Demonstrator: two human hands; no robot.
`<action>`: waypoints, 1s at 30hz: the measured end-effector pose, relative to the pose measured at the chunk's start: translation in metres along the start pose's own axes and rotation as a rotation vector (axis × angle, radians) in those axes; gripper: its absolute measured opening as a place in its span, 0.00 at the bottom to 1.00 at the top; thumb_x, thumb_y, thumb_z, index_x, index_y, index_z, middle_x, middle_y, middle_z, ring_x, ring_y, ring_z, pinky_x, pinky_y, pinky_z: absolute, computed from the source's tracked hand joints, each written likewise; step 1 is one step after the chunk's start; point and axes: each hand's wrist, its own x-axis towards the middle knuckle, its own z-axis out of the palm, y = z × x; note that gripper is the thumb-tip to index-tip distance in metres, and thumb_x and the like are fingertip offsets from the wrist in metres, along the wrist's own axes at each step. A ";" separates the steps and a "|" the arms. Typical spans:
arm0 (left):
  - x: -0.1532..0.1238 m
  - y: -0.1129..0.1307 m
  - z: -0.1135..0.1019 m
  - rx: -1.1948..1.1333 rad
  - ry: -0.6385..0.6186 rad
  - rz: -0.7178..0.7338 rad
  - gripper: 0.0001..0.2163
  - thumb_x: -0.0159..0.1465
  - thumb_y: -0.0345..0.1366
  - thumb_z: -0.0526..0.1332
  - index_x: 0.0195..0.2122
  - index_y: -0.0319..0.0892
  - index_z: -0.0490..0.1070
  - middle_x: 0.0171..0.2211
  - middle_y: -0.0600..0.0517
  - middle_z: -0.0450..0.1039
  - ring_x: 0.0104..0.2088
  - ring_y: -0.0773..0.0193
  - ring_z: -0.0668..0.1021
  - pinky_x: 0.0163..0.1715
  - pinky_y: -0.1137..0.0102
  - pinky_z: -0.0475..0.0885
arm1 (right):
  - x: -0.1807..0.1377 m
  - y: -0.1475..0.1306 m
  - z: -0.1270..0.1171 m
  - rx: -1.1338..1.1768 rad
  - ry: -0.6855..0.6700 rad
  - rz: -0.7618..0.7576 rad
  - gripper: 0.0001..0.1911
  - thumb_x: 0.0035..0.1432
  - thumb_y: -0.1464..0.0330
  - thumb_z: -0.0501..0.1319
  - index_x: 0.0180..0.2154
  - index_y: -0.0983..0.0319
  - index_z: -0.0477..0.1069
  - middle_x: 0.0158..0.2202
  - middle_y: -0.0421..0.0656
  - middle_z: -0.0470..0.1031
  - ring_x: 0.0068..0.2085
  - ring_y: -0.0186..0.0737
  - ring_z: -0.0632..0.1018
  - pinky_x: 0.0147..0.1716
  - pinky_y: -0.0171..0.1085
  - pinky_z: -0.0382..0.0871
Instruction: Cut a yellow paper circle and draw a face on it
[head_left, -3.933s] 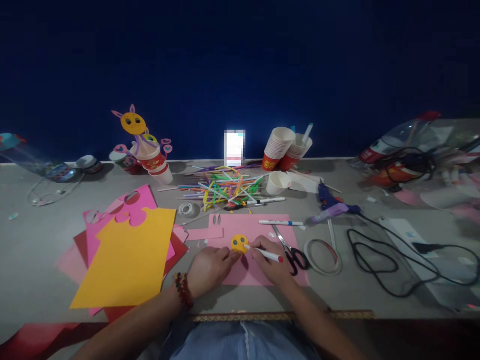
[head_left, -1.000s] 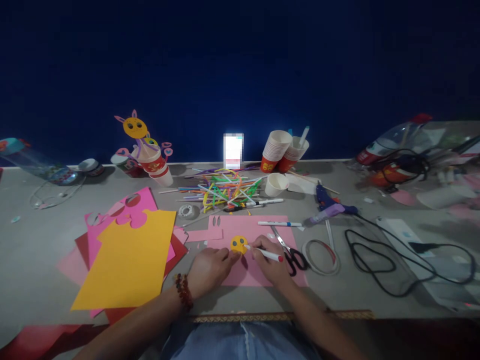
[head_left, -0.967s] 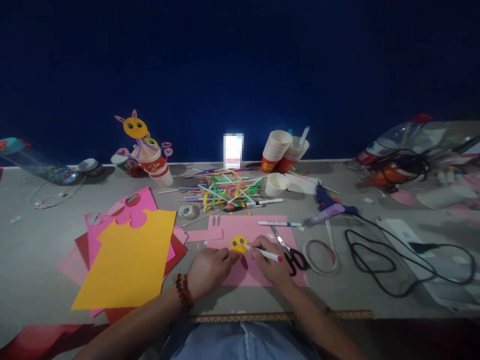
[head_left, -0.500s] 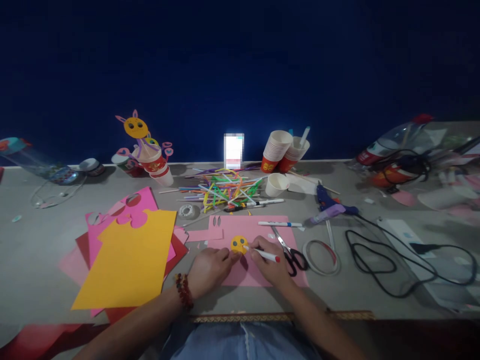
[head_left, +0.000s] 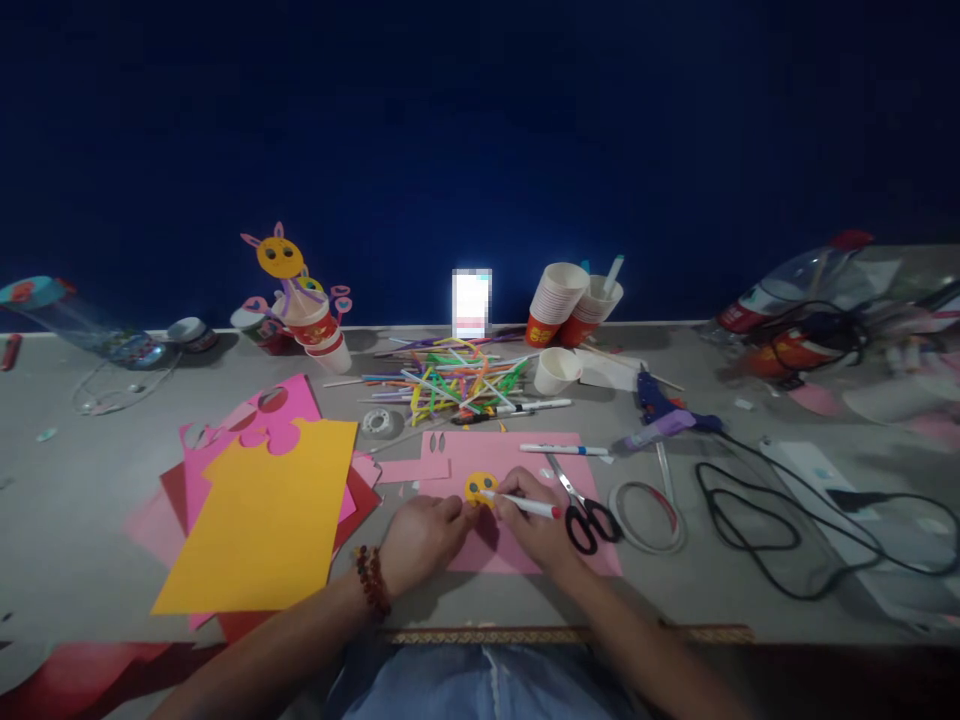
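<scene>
A small yellow paper face (head_left: 481, 484) with two dark eyes is over the pink paper (head_left: 540, 555). My left hand (head_left: 429, 540) is closed, its thumb and fingertips on the lower left edge of the face. In my right hand (head_left: 534, 525) is a white marker (head_left: 531, 505) with a red end, slanting left so that its tip is at the face; whether the tip touches cannot be seen. Black-handled scissors (head_left: 583, 510) lie right of my right hand. Beyond it, a marker with a blue band (head_left: 564, 450) rests on the pink paper.
Yellow paper (head_left: 262, 530) covers pink and red sheets at the left. Behind are a heap of coloured pipe cleaners (head_left: 457, 380), stacked paper cups (head_left: 555, 300) and a cup with paper animal figures (head_left: 309, 325). To the right lie a tape roll (head_left: 646, 517), a blue glue gun (head_left: 664, 400) and a black cord (head_left: 739, 540).
The whole view has shifted slightly, so things appear a little further right. Both hands keep their hold, and the marker's tip has moved slightly across the yellow face.
</scene>
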 end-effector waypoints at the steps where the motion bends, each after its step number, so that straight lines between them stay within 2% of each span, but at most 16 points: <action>1: 0.000 0.000 -0.001 -0.001 0.000 0.001 0.07 0.72 0.33 0.52 0.43 0.44 0.70 0.28 0.52 0.72 0.25 0.63 0.75 0.23 0.68 0.56 | 0.001 0.000 0.001 -0.014 -0.003 -0.011 0.07 0.58 0.70 0.57 0.27 0.58 0.65 0.23 0.35 0.68 0.24 0.34 0.68 0.24 0.32 0.61; 7: 0.001 0.001 -0.004 0.018 0.005 0.014 0.08 0.72 0.31 0.52 0.43 0.42 0.71 0.28 0.52 0.73 0.24 0.63 0.76 0.23 0.67 0.56 | 0.001 0.001 0.004 -0.067 -0.025 -0.039 0.07 0.57 0.71 0.57 0.26 0.59 0.65 0.23 0.35 0.67 0.24 0.33 0.68 0.26 0.33 0.59; 16: 0.001 0.000 0.002 0.021 0.049 0.009 0.09 0.73 0.32 0.51 0.41 0.42 0.71 0.27 0.51 0.72 0.25 0.63 0.76 0.22 0.66 0.53 | 0.000 0.001 0.003 -0.128 -0.043 -0.052 0.07 0.59 0.70 0.56 0.27 0.59 0.65 0.23 0.35 0.68 0.24 0.33 0.68 0.26 0.32 0.59; 30: 0.001 0.001 -0.002 0.009 0.038 0.006 0.07 0.71 0.31 0.54 0.43 0.42 0.71 0.27 0.51 0.73 0.24 0.63 0.75 0.23 0.67 0.56 | 0.002 -0.006 0.003 -0.186 -0.044 -0.055 0.07 0.57 0.69 0.55 0.26 0.58 0.64 0.21 0.35 0.69 0.23 0.34 0.69 0.25 0.32 0.59</action>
